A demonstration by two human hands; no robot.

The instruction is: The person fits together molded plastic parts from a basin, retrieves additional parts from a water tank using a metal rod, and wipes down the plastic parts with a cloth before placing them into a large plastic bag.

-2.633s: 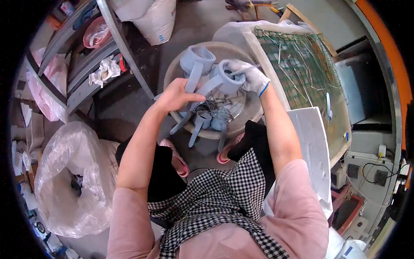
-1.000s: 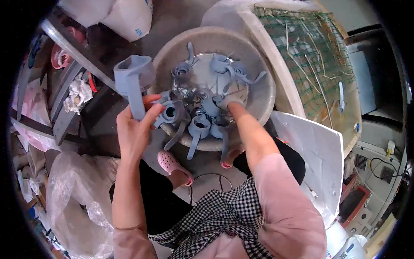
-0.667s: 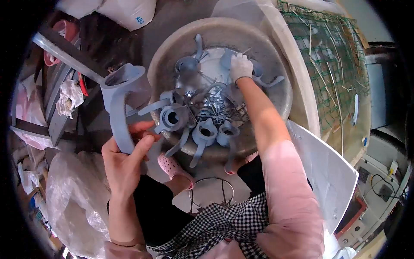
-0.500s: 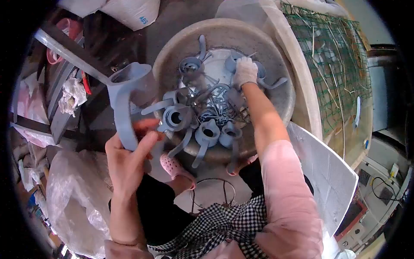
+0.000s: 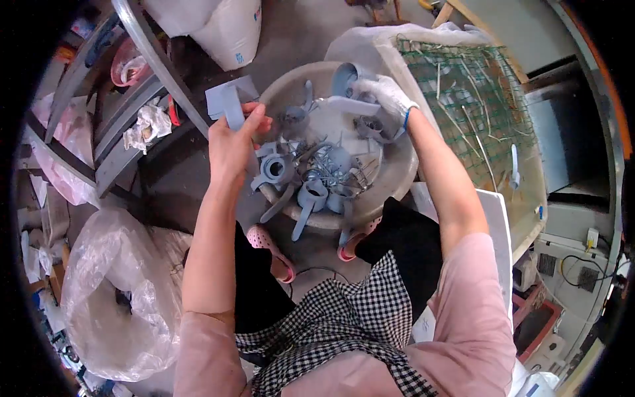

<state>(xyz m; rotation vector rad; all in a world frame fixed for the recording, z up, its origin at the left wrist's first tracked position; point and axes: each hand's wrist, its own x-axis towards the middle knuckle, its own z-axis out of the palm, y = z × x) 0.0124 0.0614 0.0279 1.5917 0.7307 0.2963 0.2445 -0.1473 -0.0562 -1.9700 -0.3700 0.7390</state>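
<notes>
My bare left hand is closed around the handle of a grey-blue plastic cup-shaped piece, raised at the left of the basin. My right hand, in a white glove, grips another grey cup-shaped piece with a long handle over the basin's far right side. Below, a round basin holds several similar pieces, among them a spouted one near the front rim and a ring-shaped one on the left. Loose metal rods or screws lie heaped in the middle.
A crate with green netting stands at the right. Left are a metal frame and a clear plastic bag. A white sack sits behind. My pink shoes are close to the basin.
My left hand has moved up and away from me with its piece, which has turned. The right hand has lifted a cup-shaped piece from among the others. The view has shifted.
</notes>
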